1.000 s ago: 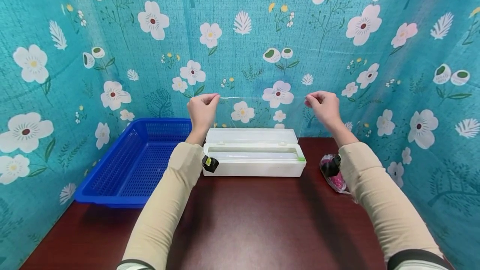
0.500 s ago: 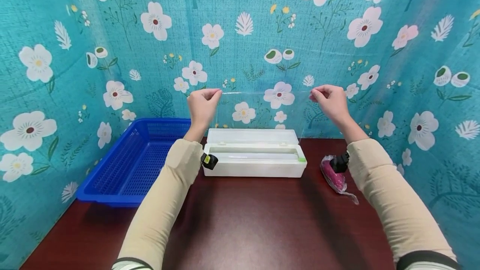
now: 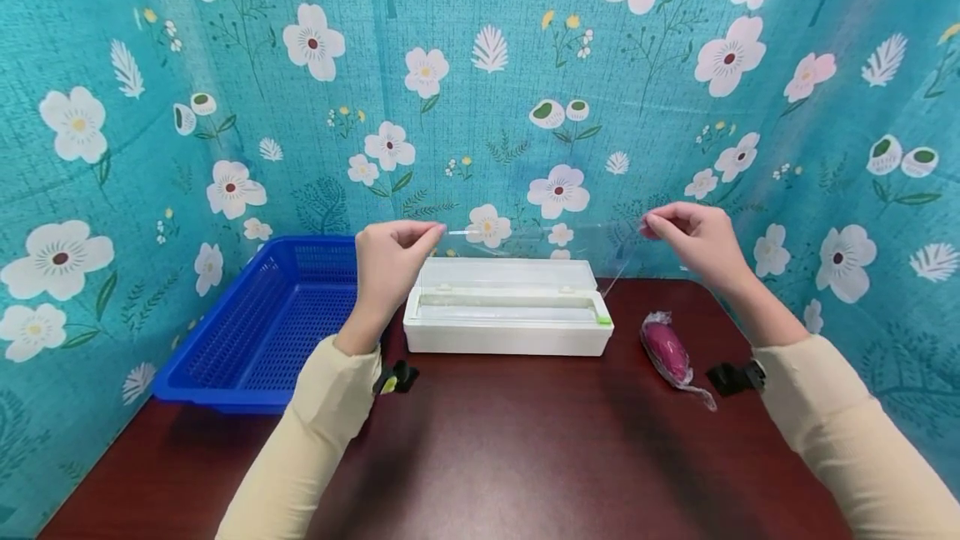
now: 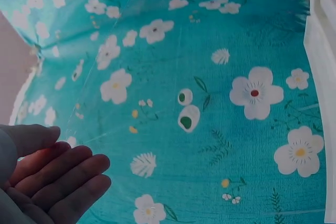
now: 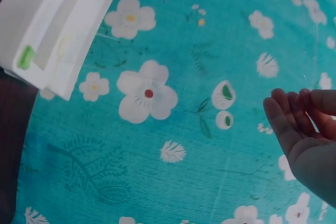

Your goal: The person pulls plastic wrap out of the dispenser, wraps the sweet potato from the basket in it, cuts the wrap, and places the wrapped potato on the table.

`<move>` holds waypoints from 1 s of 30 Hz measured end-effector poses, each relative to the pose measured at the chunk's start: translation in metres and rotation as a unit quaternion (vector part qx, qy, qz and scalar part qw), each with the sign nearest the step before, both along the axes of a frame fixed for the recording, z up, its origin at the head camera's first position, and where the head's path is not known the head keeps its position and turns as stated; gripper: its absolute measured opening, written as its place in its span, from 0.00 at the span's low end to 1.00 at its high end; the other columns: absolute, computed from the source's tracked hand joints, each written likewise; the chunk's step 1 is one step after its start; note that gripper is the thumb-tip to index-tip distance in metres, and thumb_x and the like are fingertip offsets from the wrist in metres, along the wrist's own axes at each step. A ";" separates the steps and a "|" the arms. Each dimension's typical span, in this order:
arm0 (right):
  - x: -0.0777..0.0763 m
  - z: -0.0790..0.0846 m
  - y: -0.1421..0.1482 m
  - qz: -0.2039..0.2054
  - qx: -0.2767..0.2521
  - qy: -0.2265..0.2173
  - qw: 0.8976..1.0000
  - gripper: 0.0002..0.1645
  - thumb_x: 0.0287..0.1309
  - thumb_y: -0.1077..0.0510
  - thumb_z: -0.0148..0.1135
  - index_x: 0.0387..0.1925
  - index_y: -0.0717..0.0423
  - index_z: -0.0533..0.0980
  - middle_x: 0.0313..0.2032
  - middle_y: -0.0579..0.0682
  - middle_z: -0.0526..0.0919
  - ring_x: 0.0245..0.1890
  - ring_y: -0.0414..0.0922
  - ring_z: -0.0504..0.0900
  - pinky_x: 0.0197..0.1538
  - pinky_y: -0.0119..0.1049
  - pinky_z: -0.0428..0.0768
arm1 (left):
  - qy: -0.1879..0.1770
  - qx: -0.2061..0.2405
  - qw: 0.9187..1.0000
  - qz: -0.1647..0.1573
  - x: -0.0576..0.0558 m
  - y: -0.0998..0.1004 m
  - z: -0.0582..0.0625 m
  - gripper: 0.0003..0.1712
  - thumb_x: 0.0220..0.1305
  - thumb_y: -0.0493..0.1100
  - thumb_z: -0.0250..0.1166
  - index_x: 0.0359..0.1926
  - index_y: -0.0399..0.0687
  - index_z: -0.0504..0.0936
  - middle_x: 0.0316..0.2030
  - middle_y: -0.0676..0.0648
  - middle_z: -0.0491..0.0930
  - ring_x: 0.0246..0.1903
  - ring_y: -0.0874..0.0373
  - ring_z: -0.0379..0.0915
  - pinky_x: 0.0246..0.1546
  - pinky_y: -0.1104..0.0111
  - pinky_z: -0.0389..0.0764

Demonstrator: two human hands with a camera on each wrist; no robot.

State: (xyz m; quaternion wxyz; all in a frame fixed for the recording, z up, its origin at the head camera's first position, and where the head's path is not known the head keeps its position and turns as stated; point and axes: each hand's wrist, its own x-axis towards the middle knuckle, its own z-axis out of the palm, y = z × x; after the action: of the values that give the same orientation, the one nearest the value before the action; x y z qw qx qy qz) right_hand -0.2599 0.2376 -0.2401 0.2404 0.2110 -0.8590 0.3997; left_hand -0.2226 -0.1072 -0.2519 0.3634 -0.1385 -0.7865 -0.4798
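Teal floral curtain (image 3: 480,15), backdrop. Dark red table (image 3: 517,457). Blue basket (image 3: 217,400), at left. White box (image 3: 510,341), lid raised, at table's rear. Clear film (image 3: 540,242), hangs above the box; left hand (image 3: 387,265) and right hand (image 3: 703,247) each pinch one end. Pink bundle (image 3: 667,347), clear-wrapped, right of box.

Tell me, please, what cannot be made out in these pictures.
Clear film: head view; it is see-through, so most edges fade against the flowered curtain.
Blue basket: head view; the left hand and sleeve cover its right end.
White box: left wrist view; the right edge cuts it off.
Right hand: right wrist view; the right edge cuts it off.
Pink wrapped item: head view; too small to identify.
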 end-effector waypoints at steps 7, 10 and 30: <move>0.042 -0.020 0.004 0.046 0.026 0.031 0.998 0.06 0.56 0.66 0.56 0.34 0.64 0.78 0.30 0.46 0.80 0.28 0.32 0.76 0.31 0.20 0.72 | 0.037 0.033 0.999 0.007 0.036 -0.002 -0.030 0.07 0.46 0.41 0.70 0.25 0.40 0.86 0.21 0.48 0.82 0.18 0.62 0.72 0.19 0.76 0.66; 0.066 -0.034 0.005 0.064 0.046 0.076 0.994 0.08 0.49 0.73 0.59 0.31 0.61 0.79 0.30 0.47 0.80 0.29 0.32 0.75 0.32 0.20 0.72 | 0.044 0.038 0.998 0.016 0.053 -0.002 -0.047 0.07 0.44 0.40 0.72 0.23 0.40 0.85 0.20 0.49 0.81 0.17 0.63 0.72 0.17 0.76 0.65; 0.158 -0.141 0.003 0.004 0.002 -0.084 0.996 0.12 0.50 0.72 0.58 0.39 0.66 0.78 0.22 0.40 0.80 0.22 0.35 0.77 0.27 0.21 0.73 | -0.028 0.040 0.999 0.025 0.137 -0.005 -0.146 0.14 0.31 0.31 0.75 0.14 0.53 0.80 0.13 0.58 0.77 0.13 0.73 0.68 0.14 0.80 0.68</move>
State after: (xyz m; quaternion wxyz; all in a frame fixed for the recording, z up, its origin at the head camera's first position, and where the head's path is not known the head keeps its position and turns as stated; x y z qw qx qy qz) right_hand -0.1023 0.2403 -0.3809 0.1657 0.1810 -0.8758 0.4156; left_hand -0.0852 -0.1119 -0.3979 0.3585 -0.0910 -0.7797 -0.5052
